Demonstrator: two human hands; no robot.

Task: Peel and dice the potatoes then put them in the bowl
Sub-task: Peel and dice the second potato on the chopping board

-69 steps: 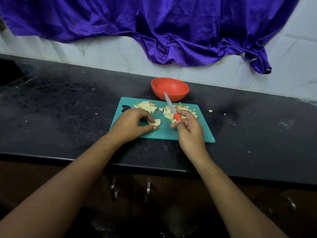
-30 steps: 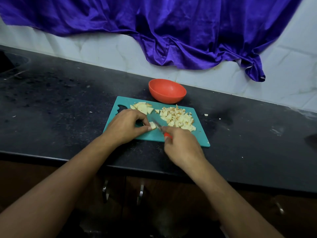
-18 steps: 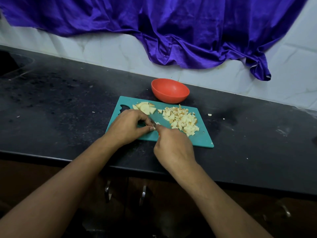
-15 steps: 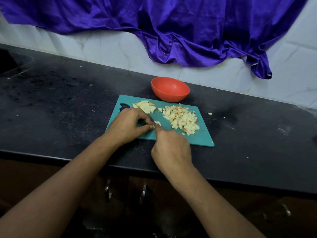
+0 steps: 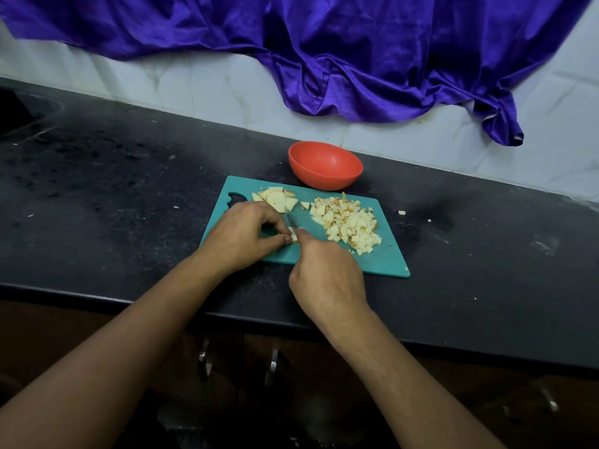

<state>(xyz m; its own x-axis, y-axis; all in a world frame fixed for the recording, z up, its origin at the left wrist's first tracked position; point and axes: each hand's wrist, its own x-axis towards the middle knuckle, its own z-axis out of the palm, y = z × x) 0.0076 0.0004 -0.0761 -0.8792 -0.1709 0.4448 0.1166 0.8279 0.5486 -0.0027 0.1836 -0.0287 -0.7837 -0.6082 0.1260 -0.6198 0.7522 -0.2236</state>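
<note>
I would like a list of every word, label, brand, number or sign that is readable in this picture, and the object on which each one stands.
There are none: no text can be read anywhere in the picture.
The orange bowl, teal cutting board, knife, purple cloth and black counter show no writing, label or number.

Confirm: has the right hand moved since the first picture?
Yes. The right hand shifted left along the teal plastic cutting board, bringing the small knife to the potato piece the left hand pinches.
</note>
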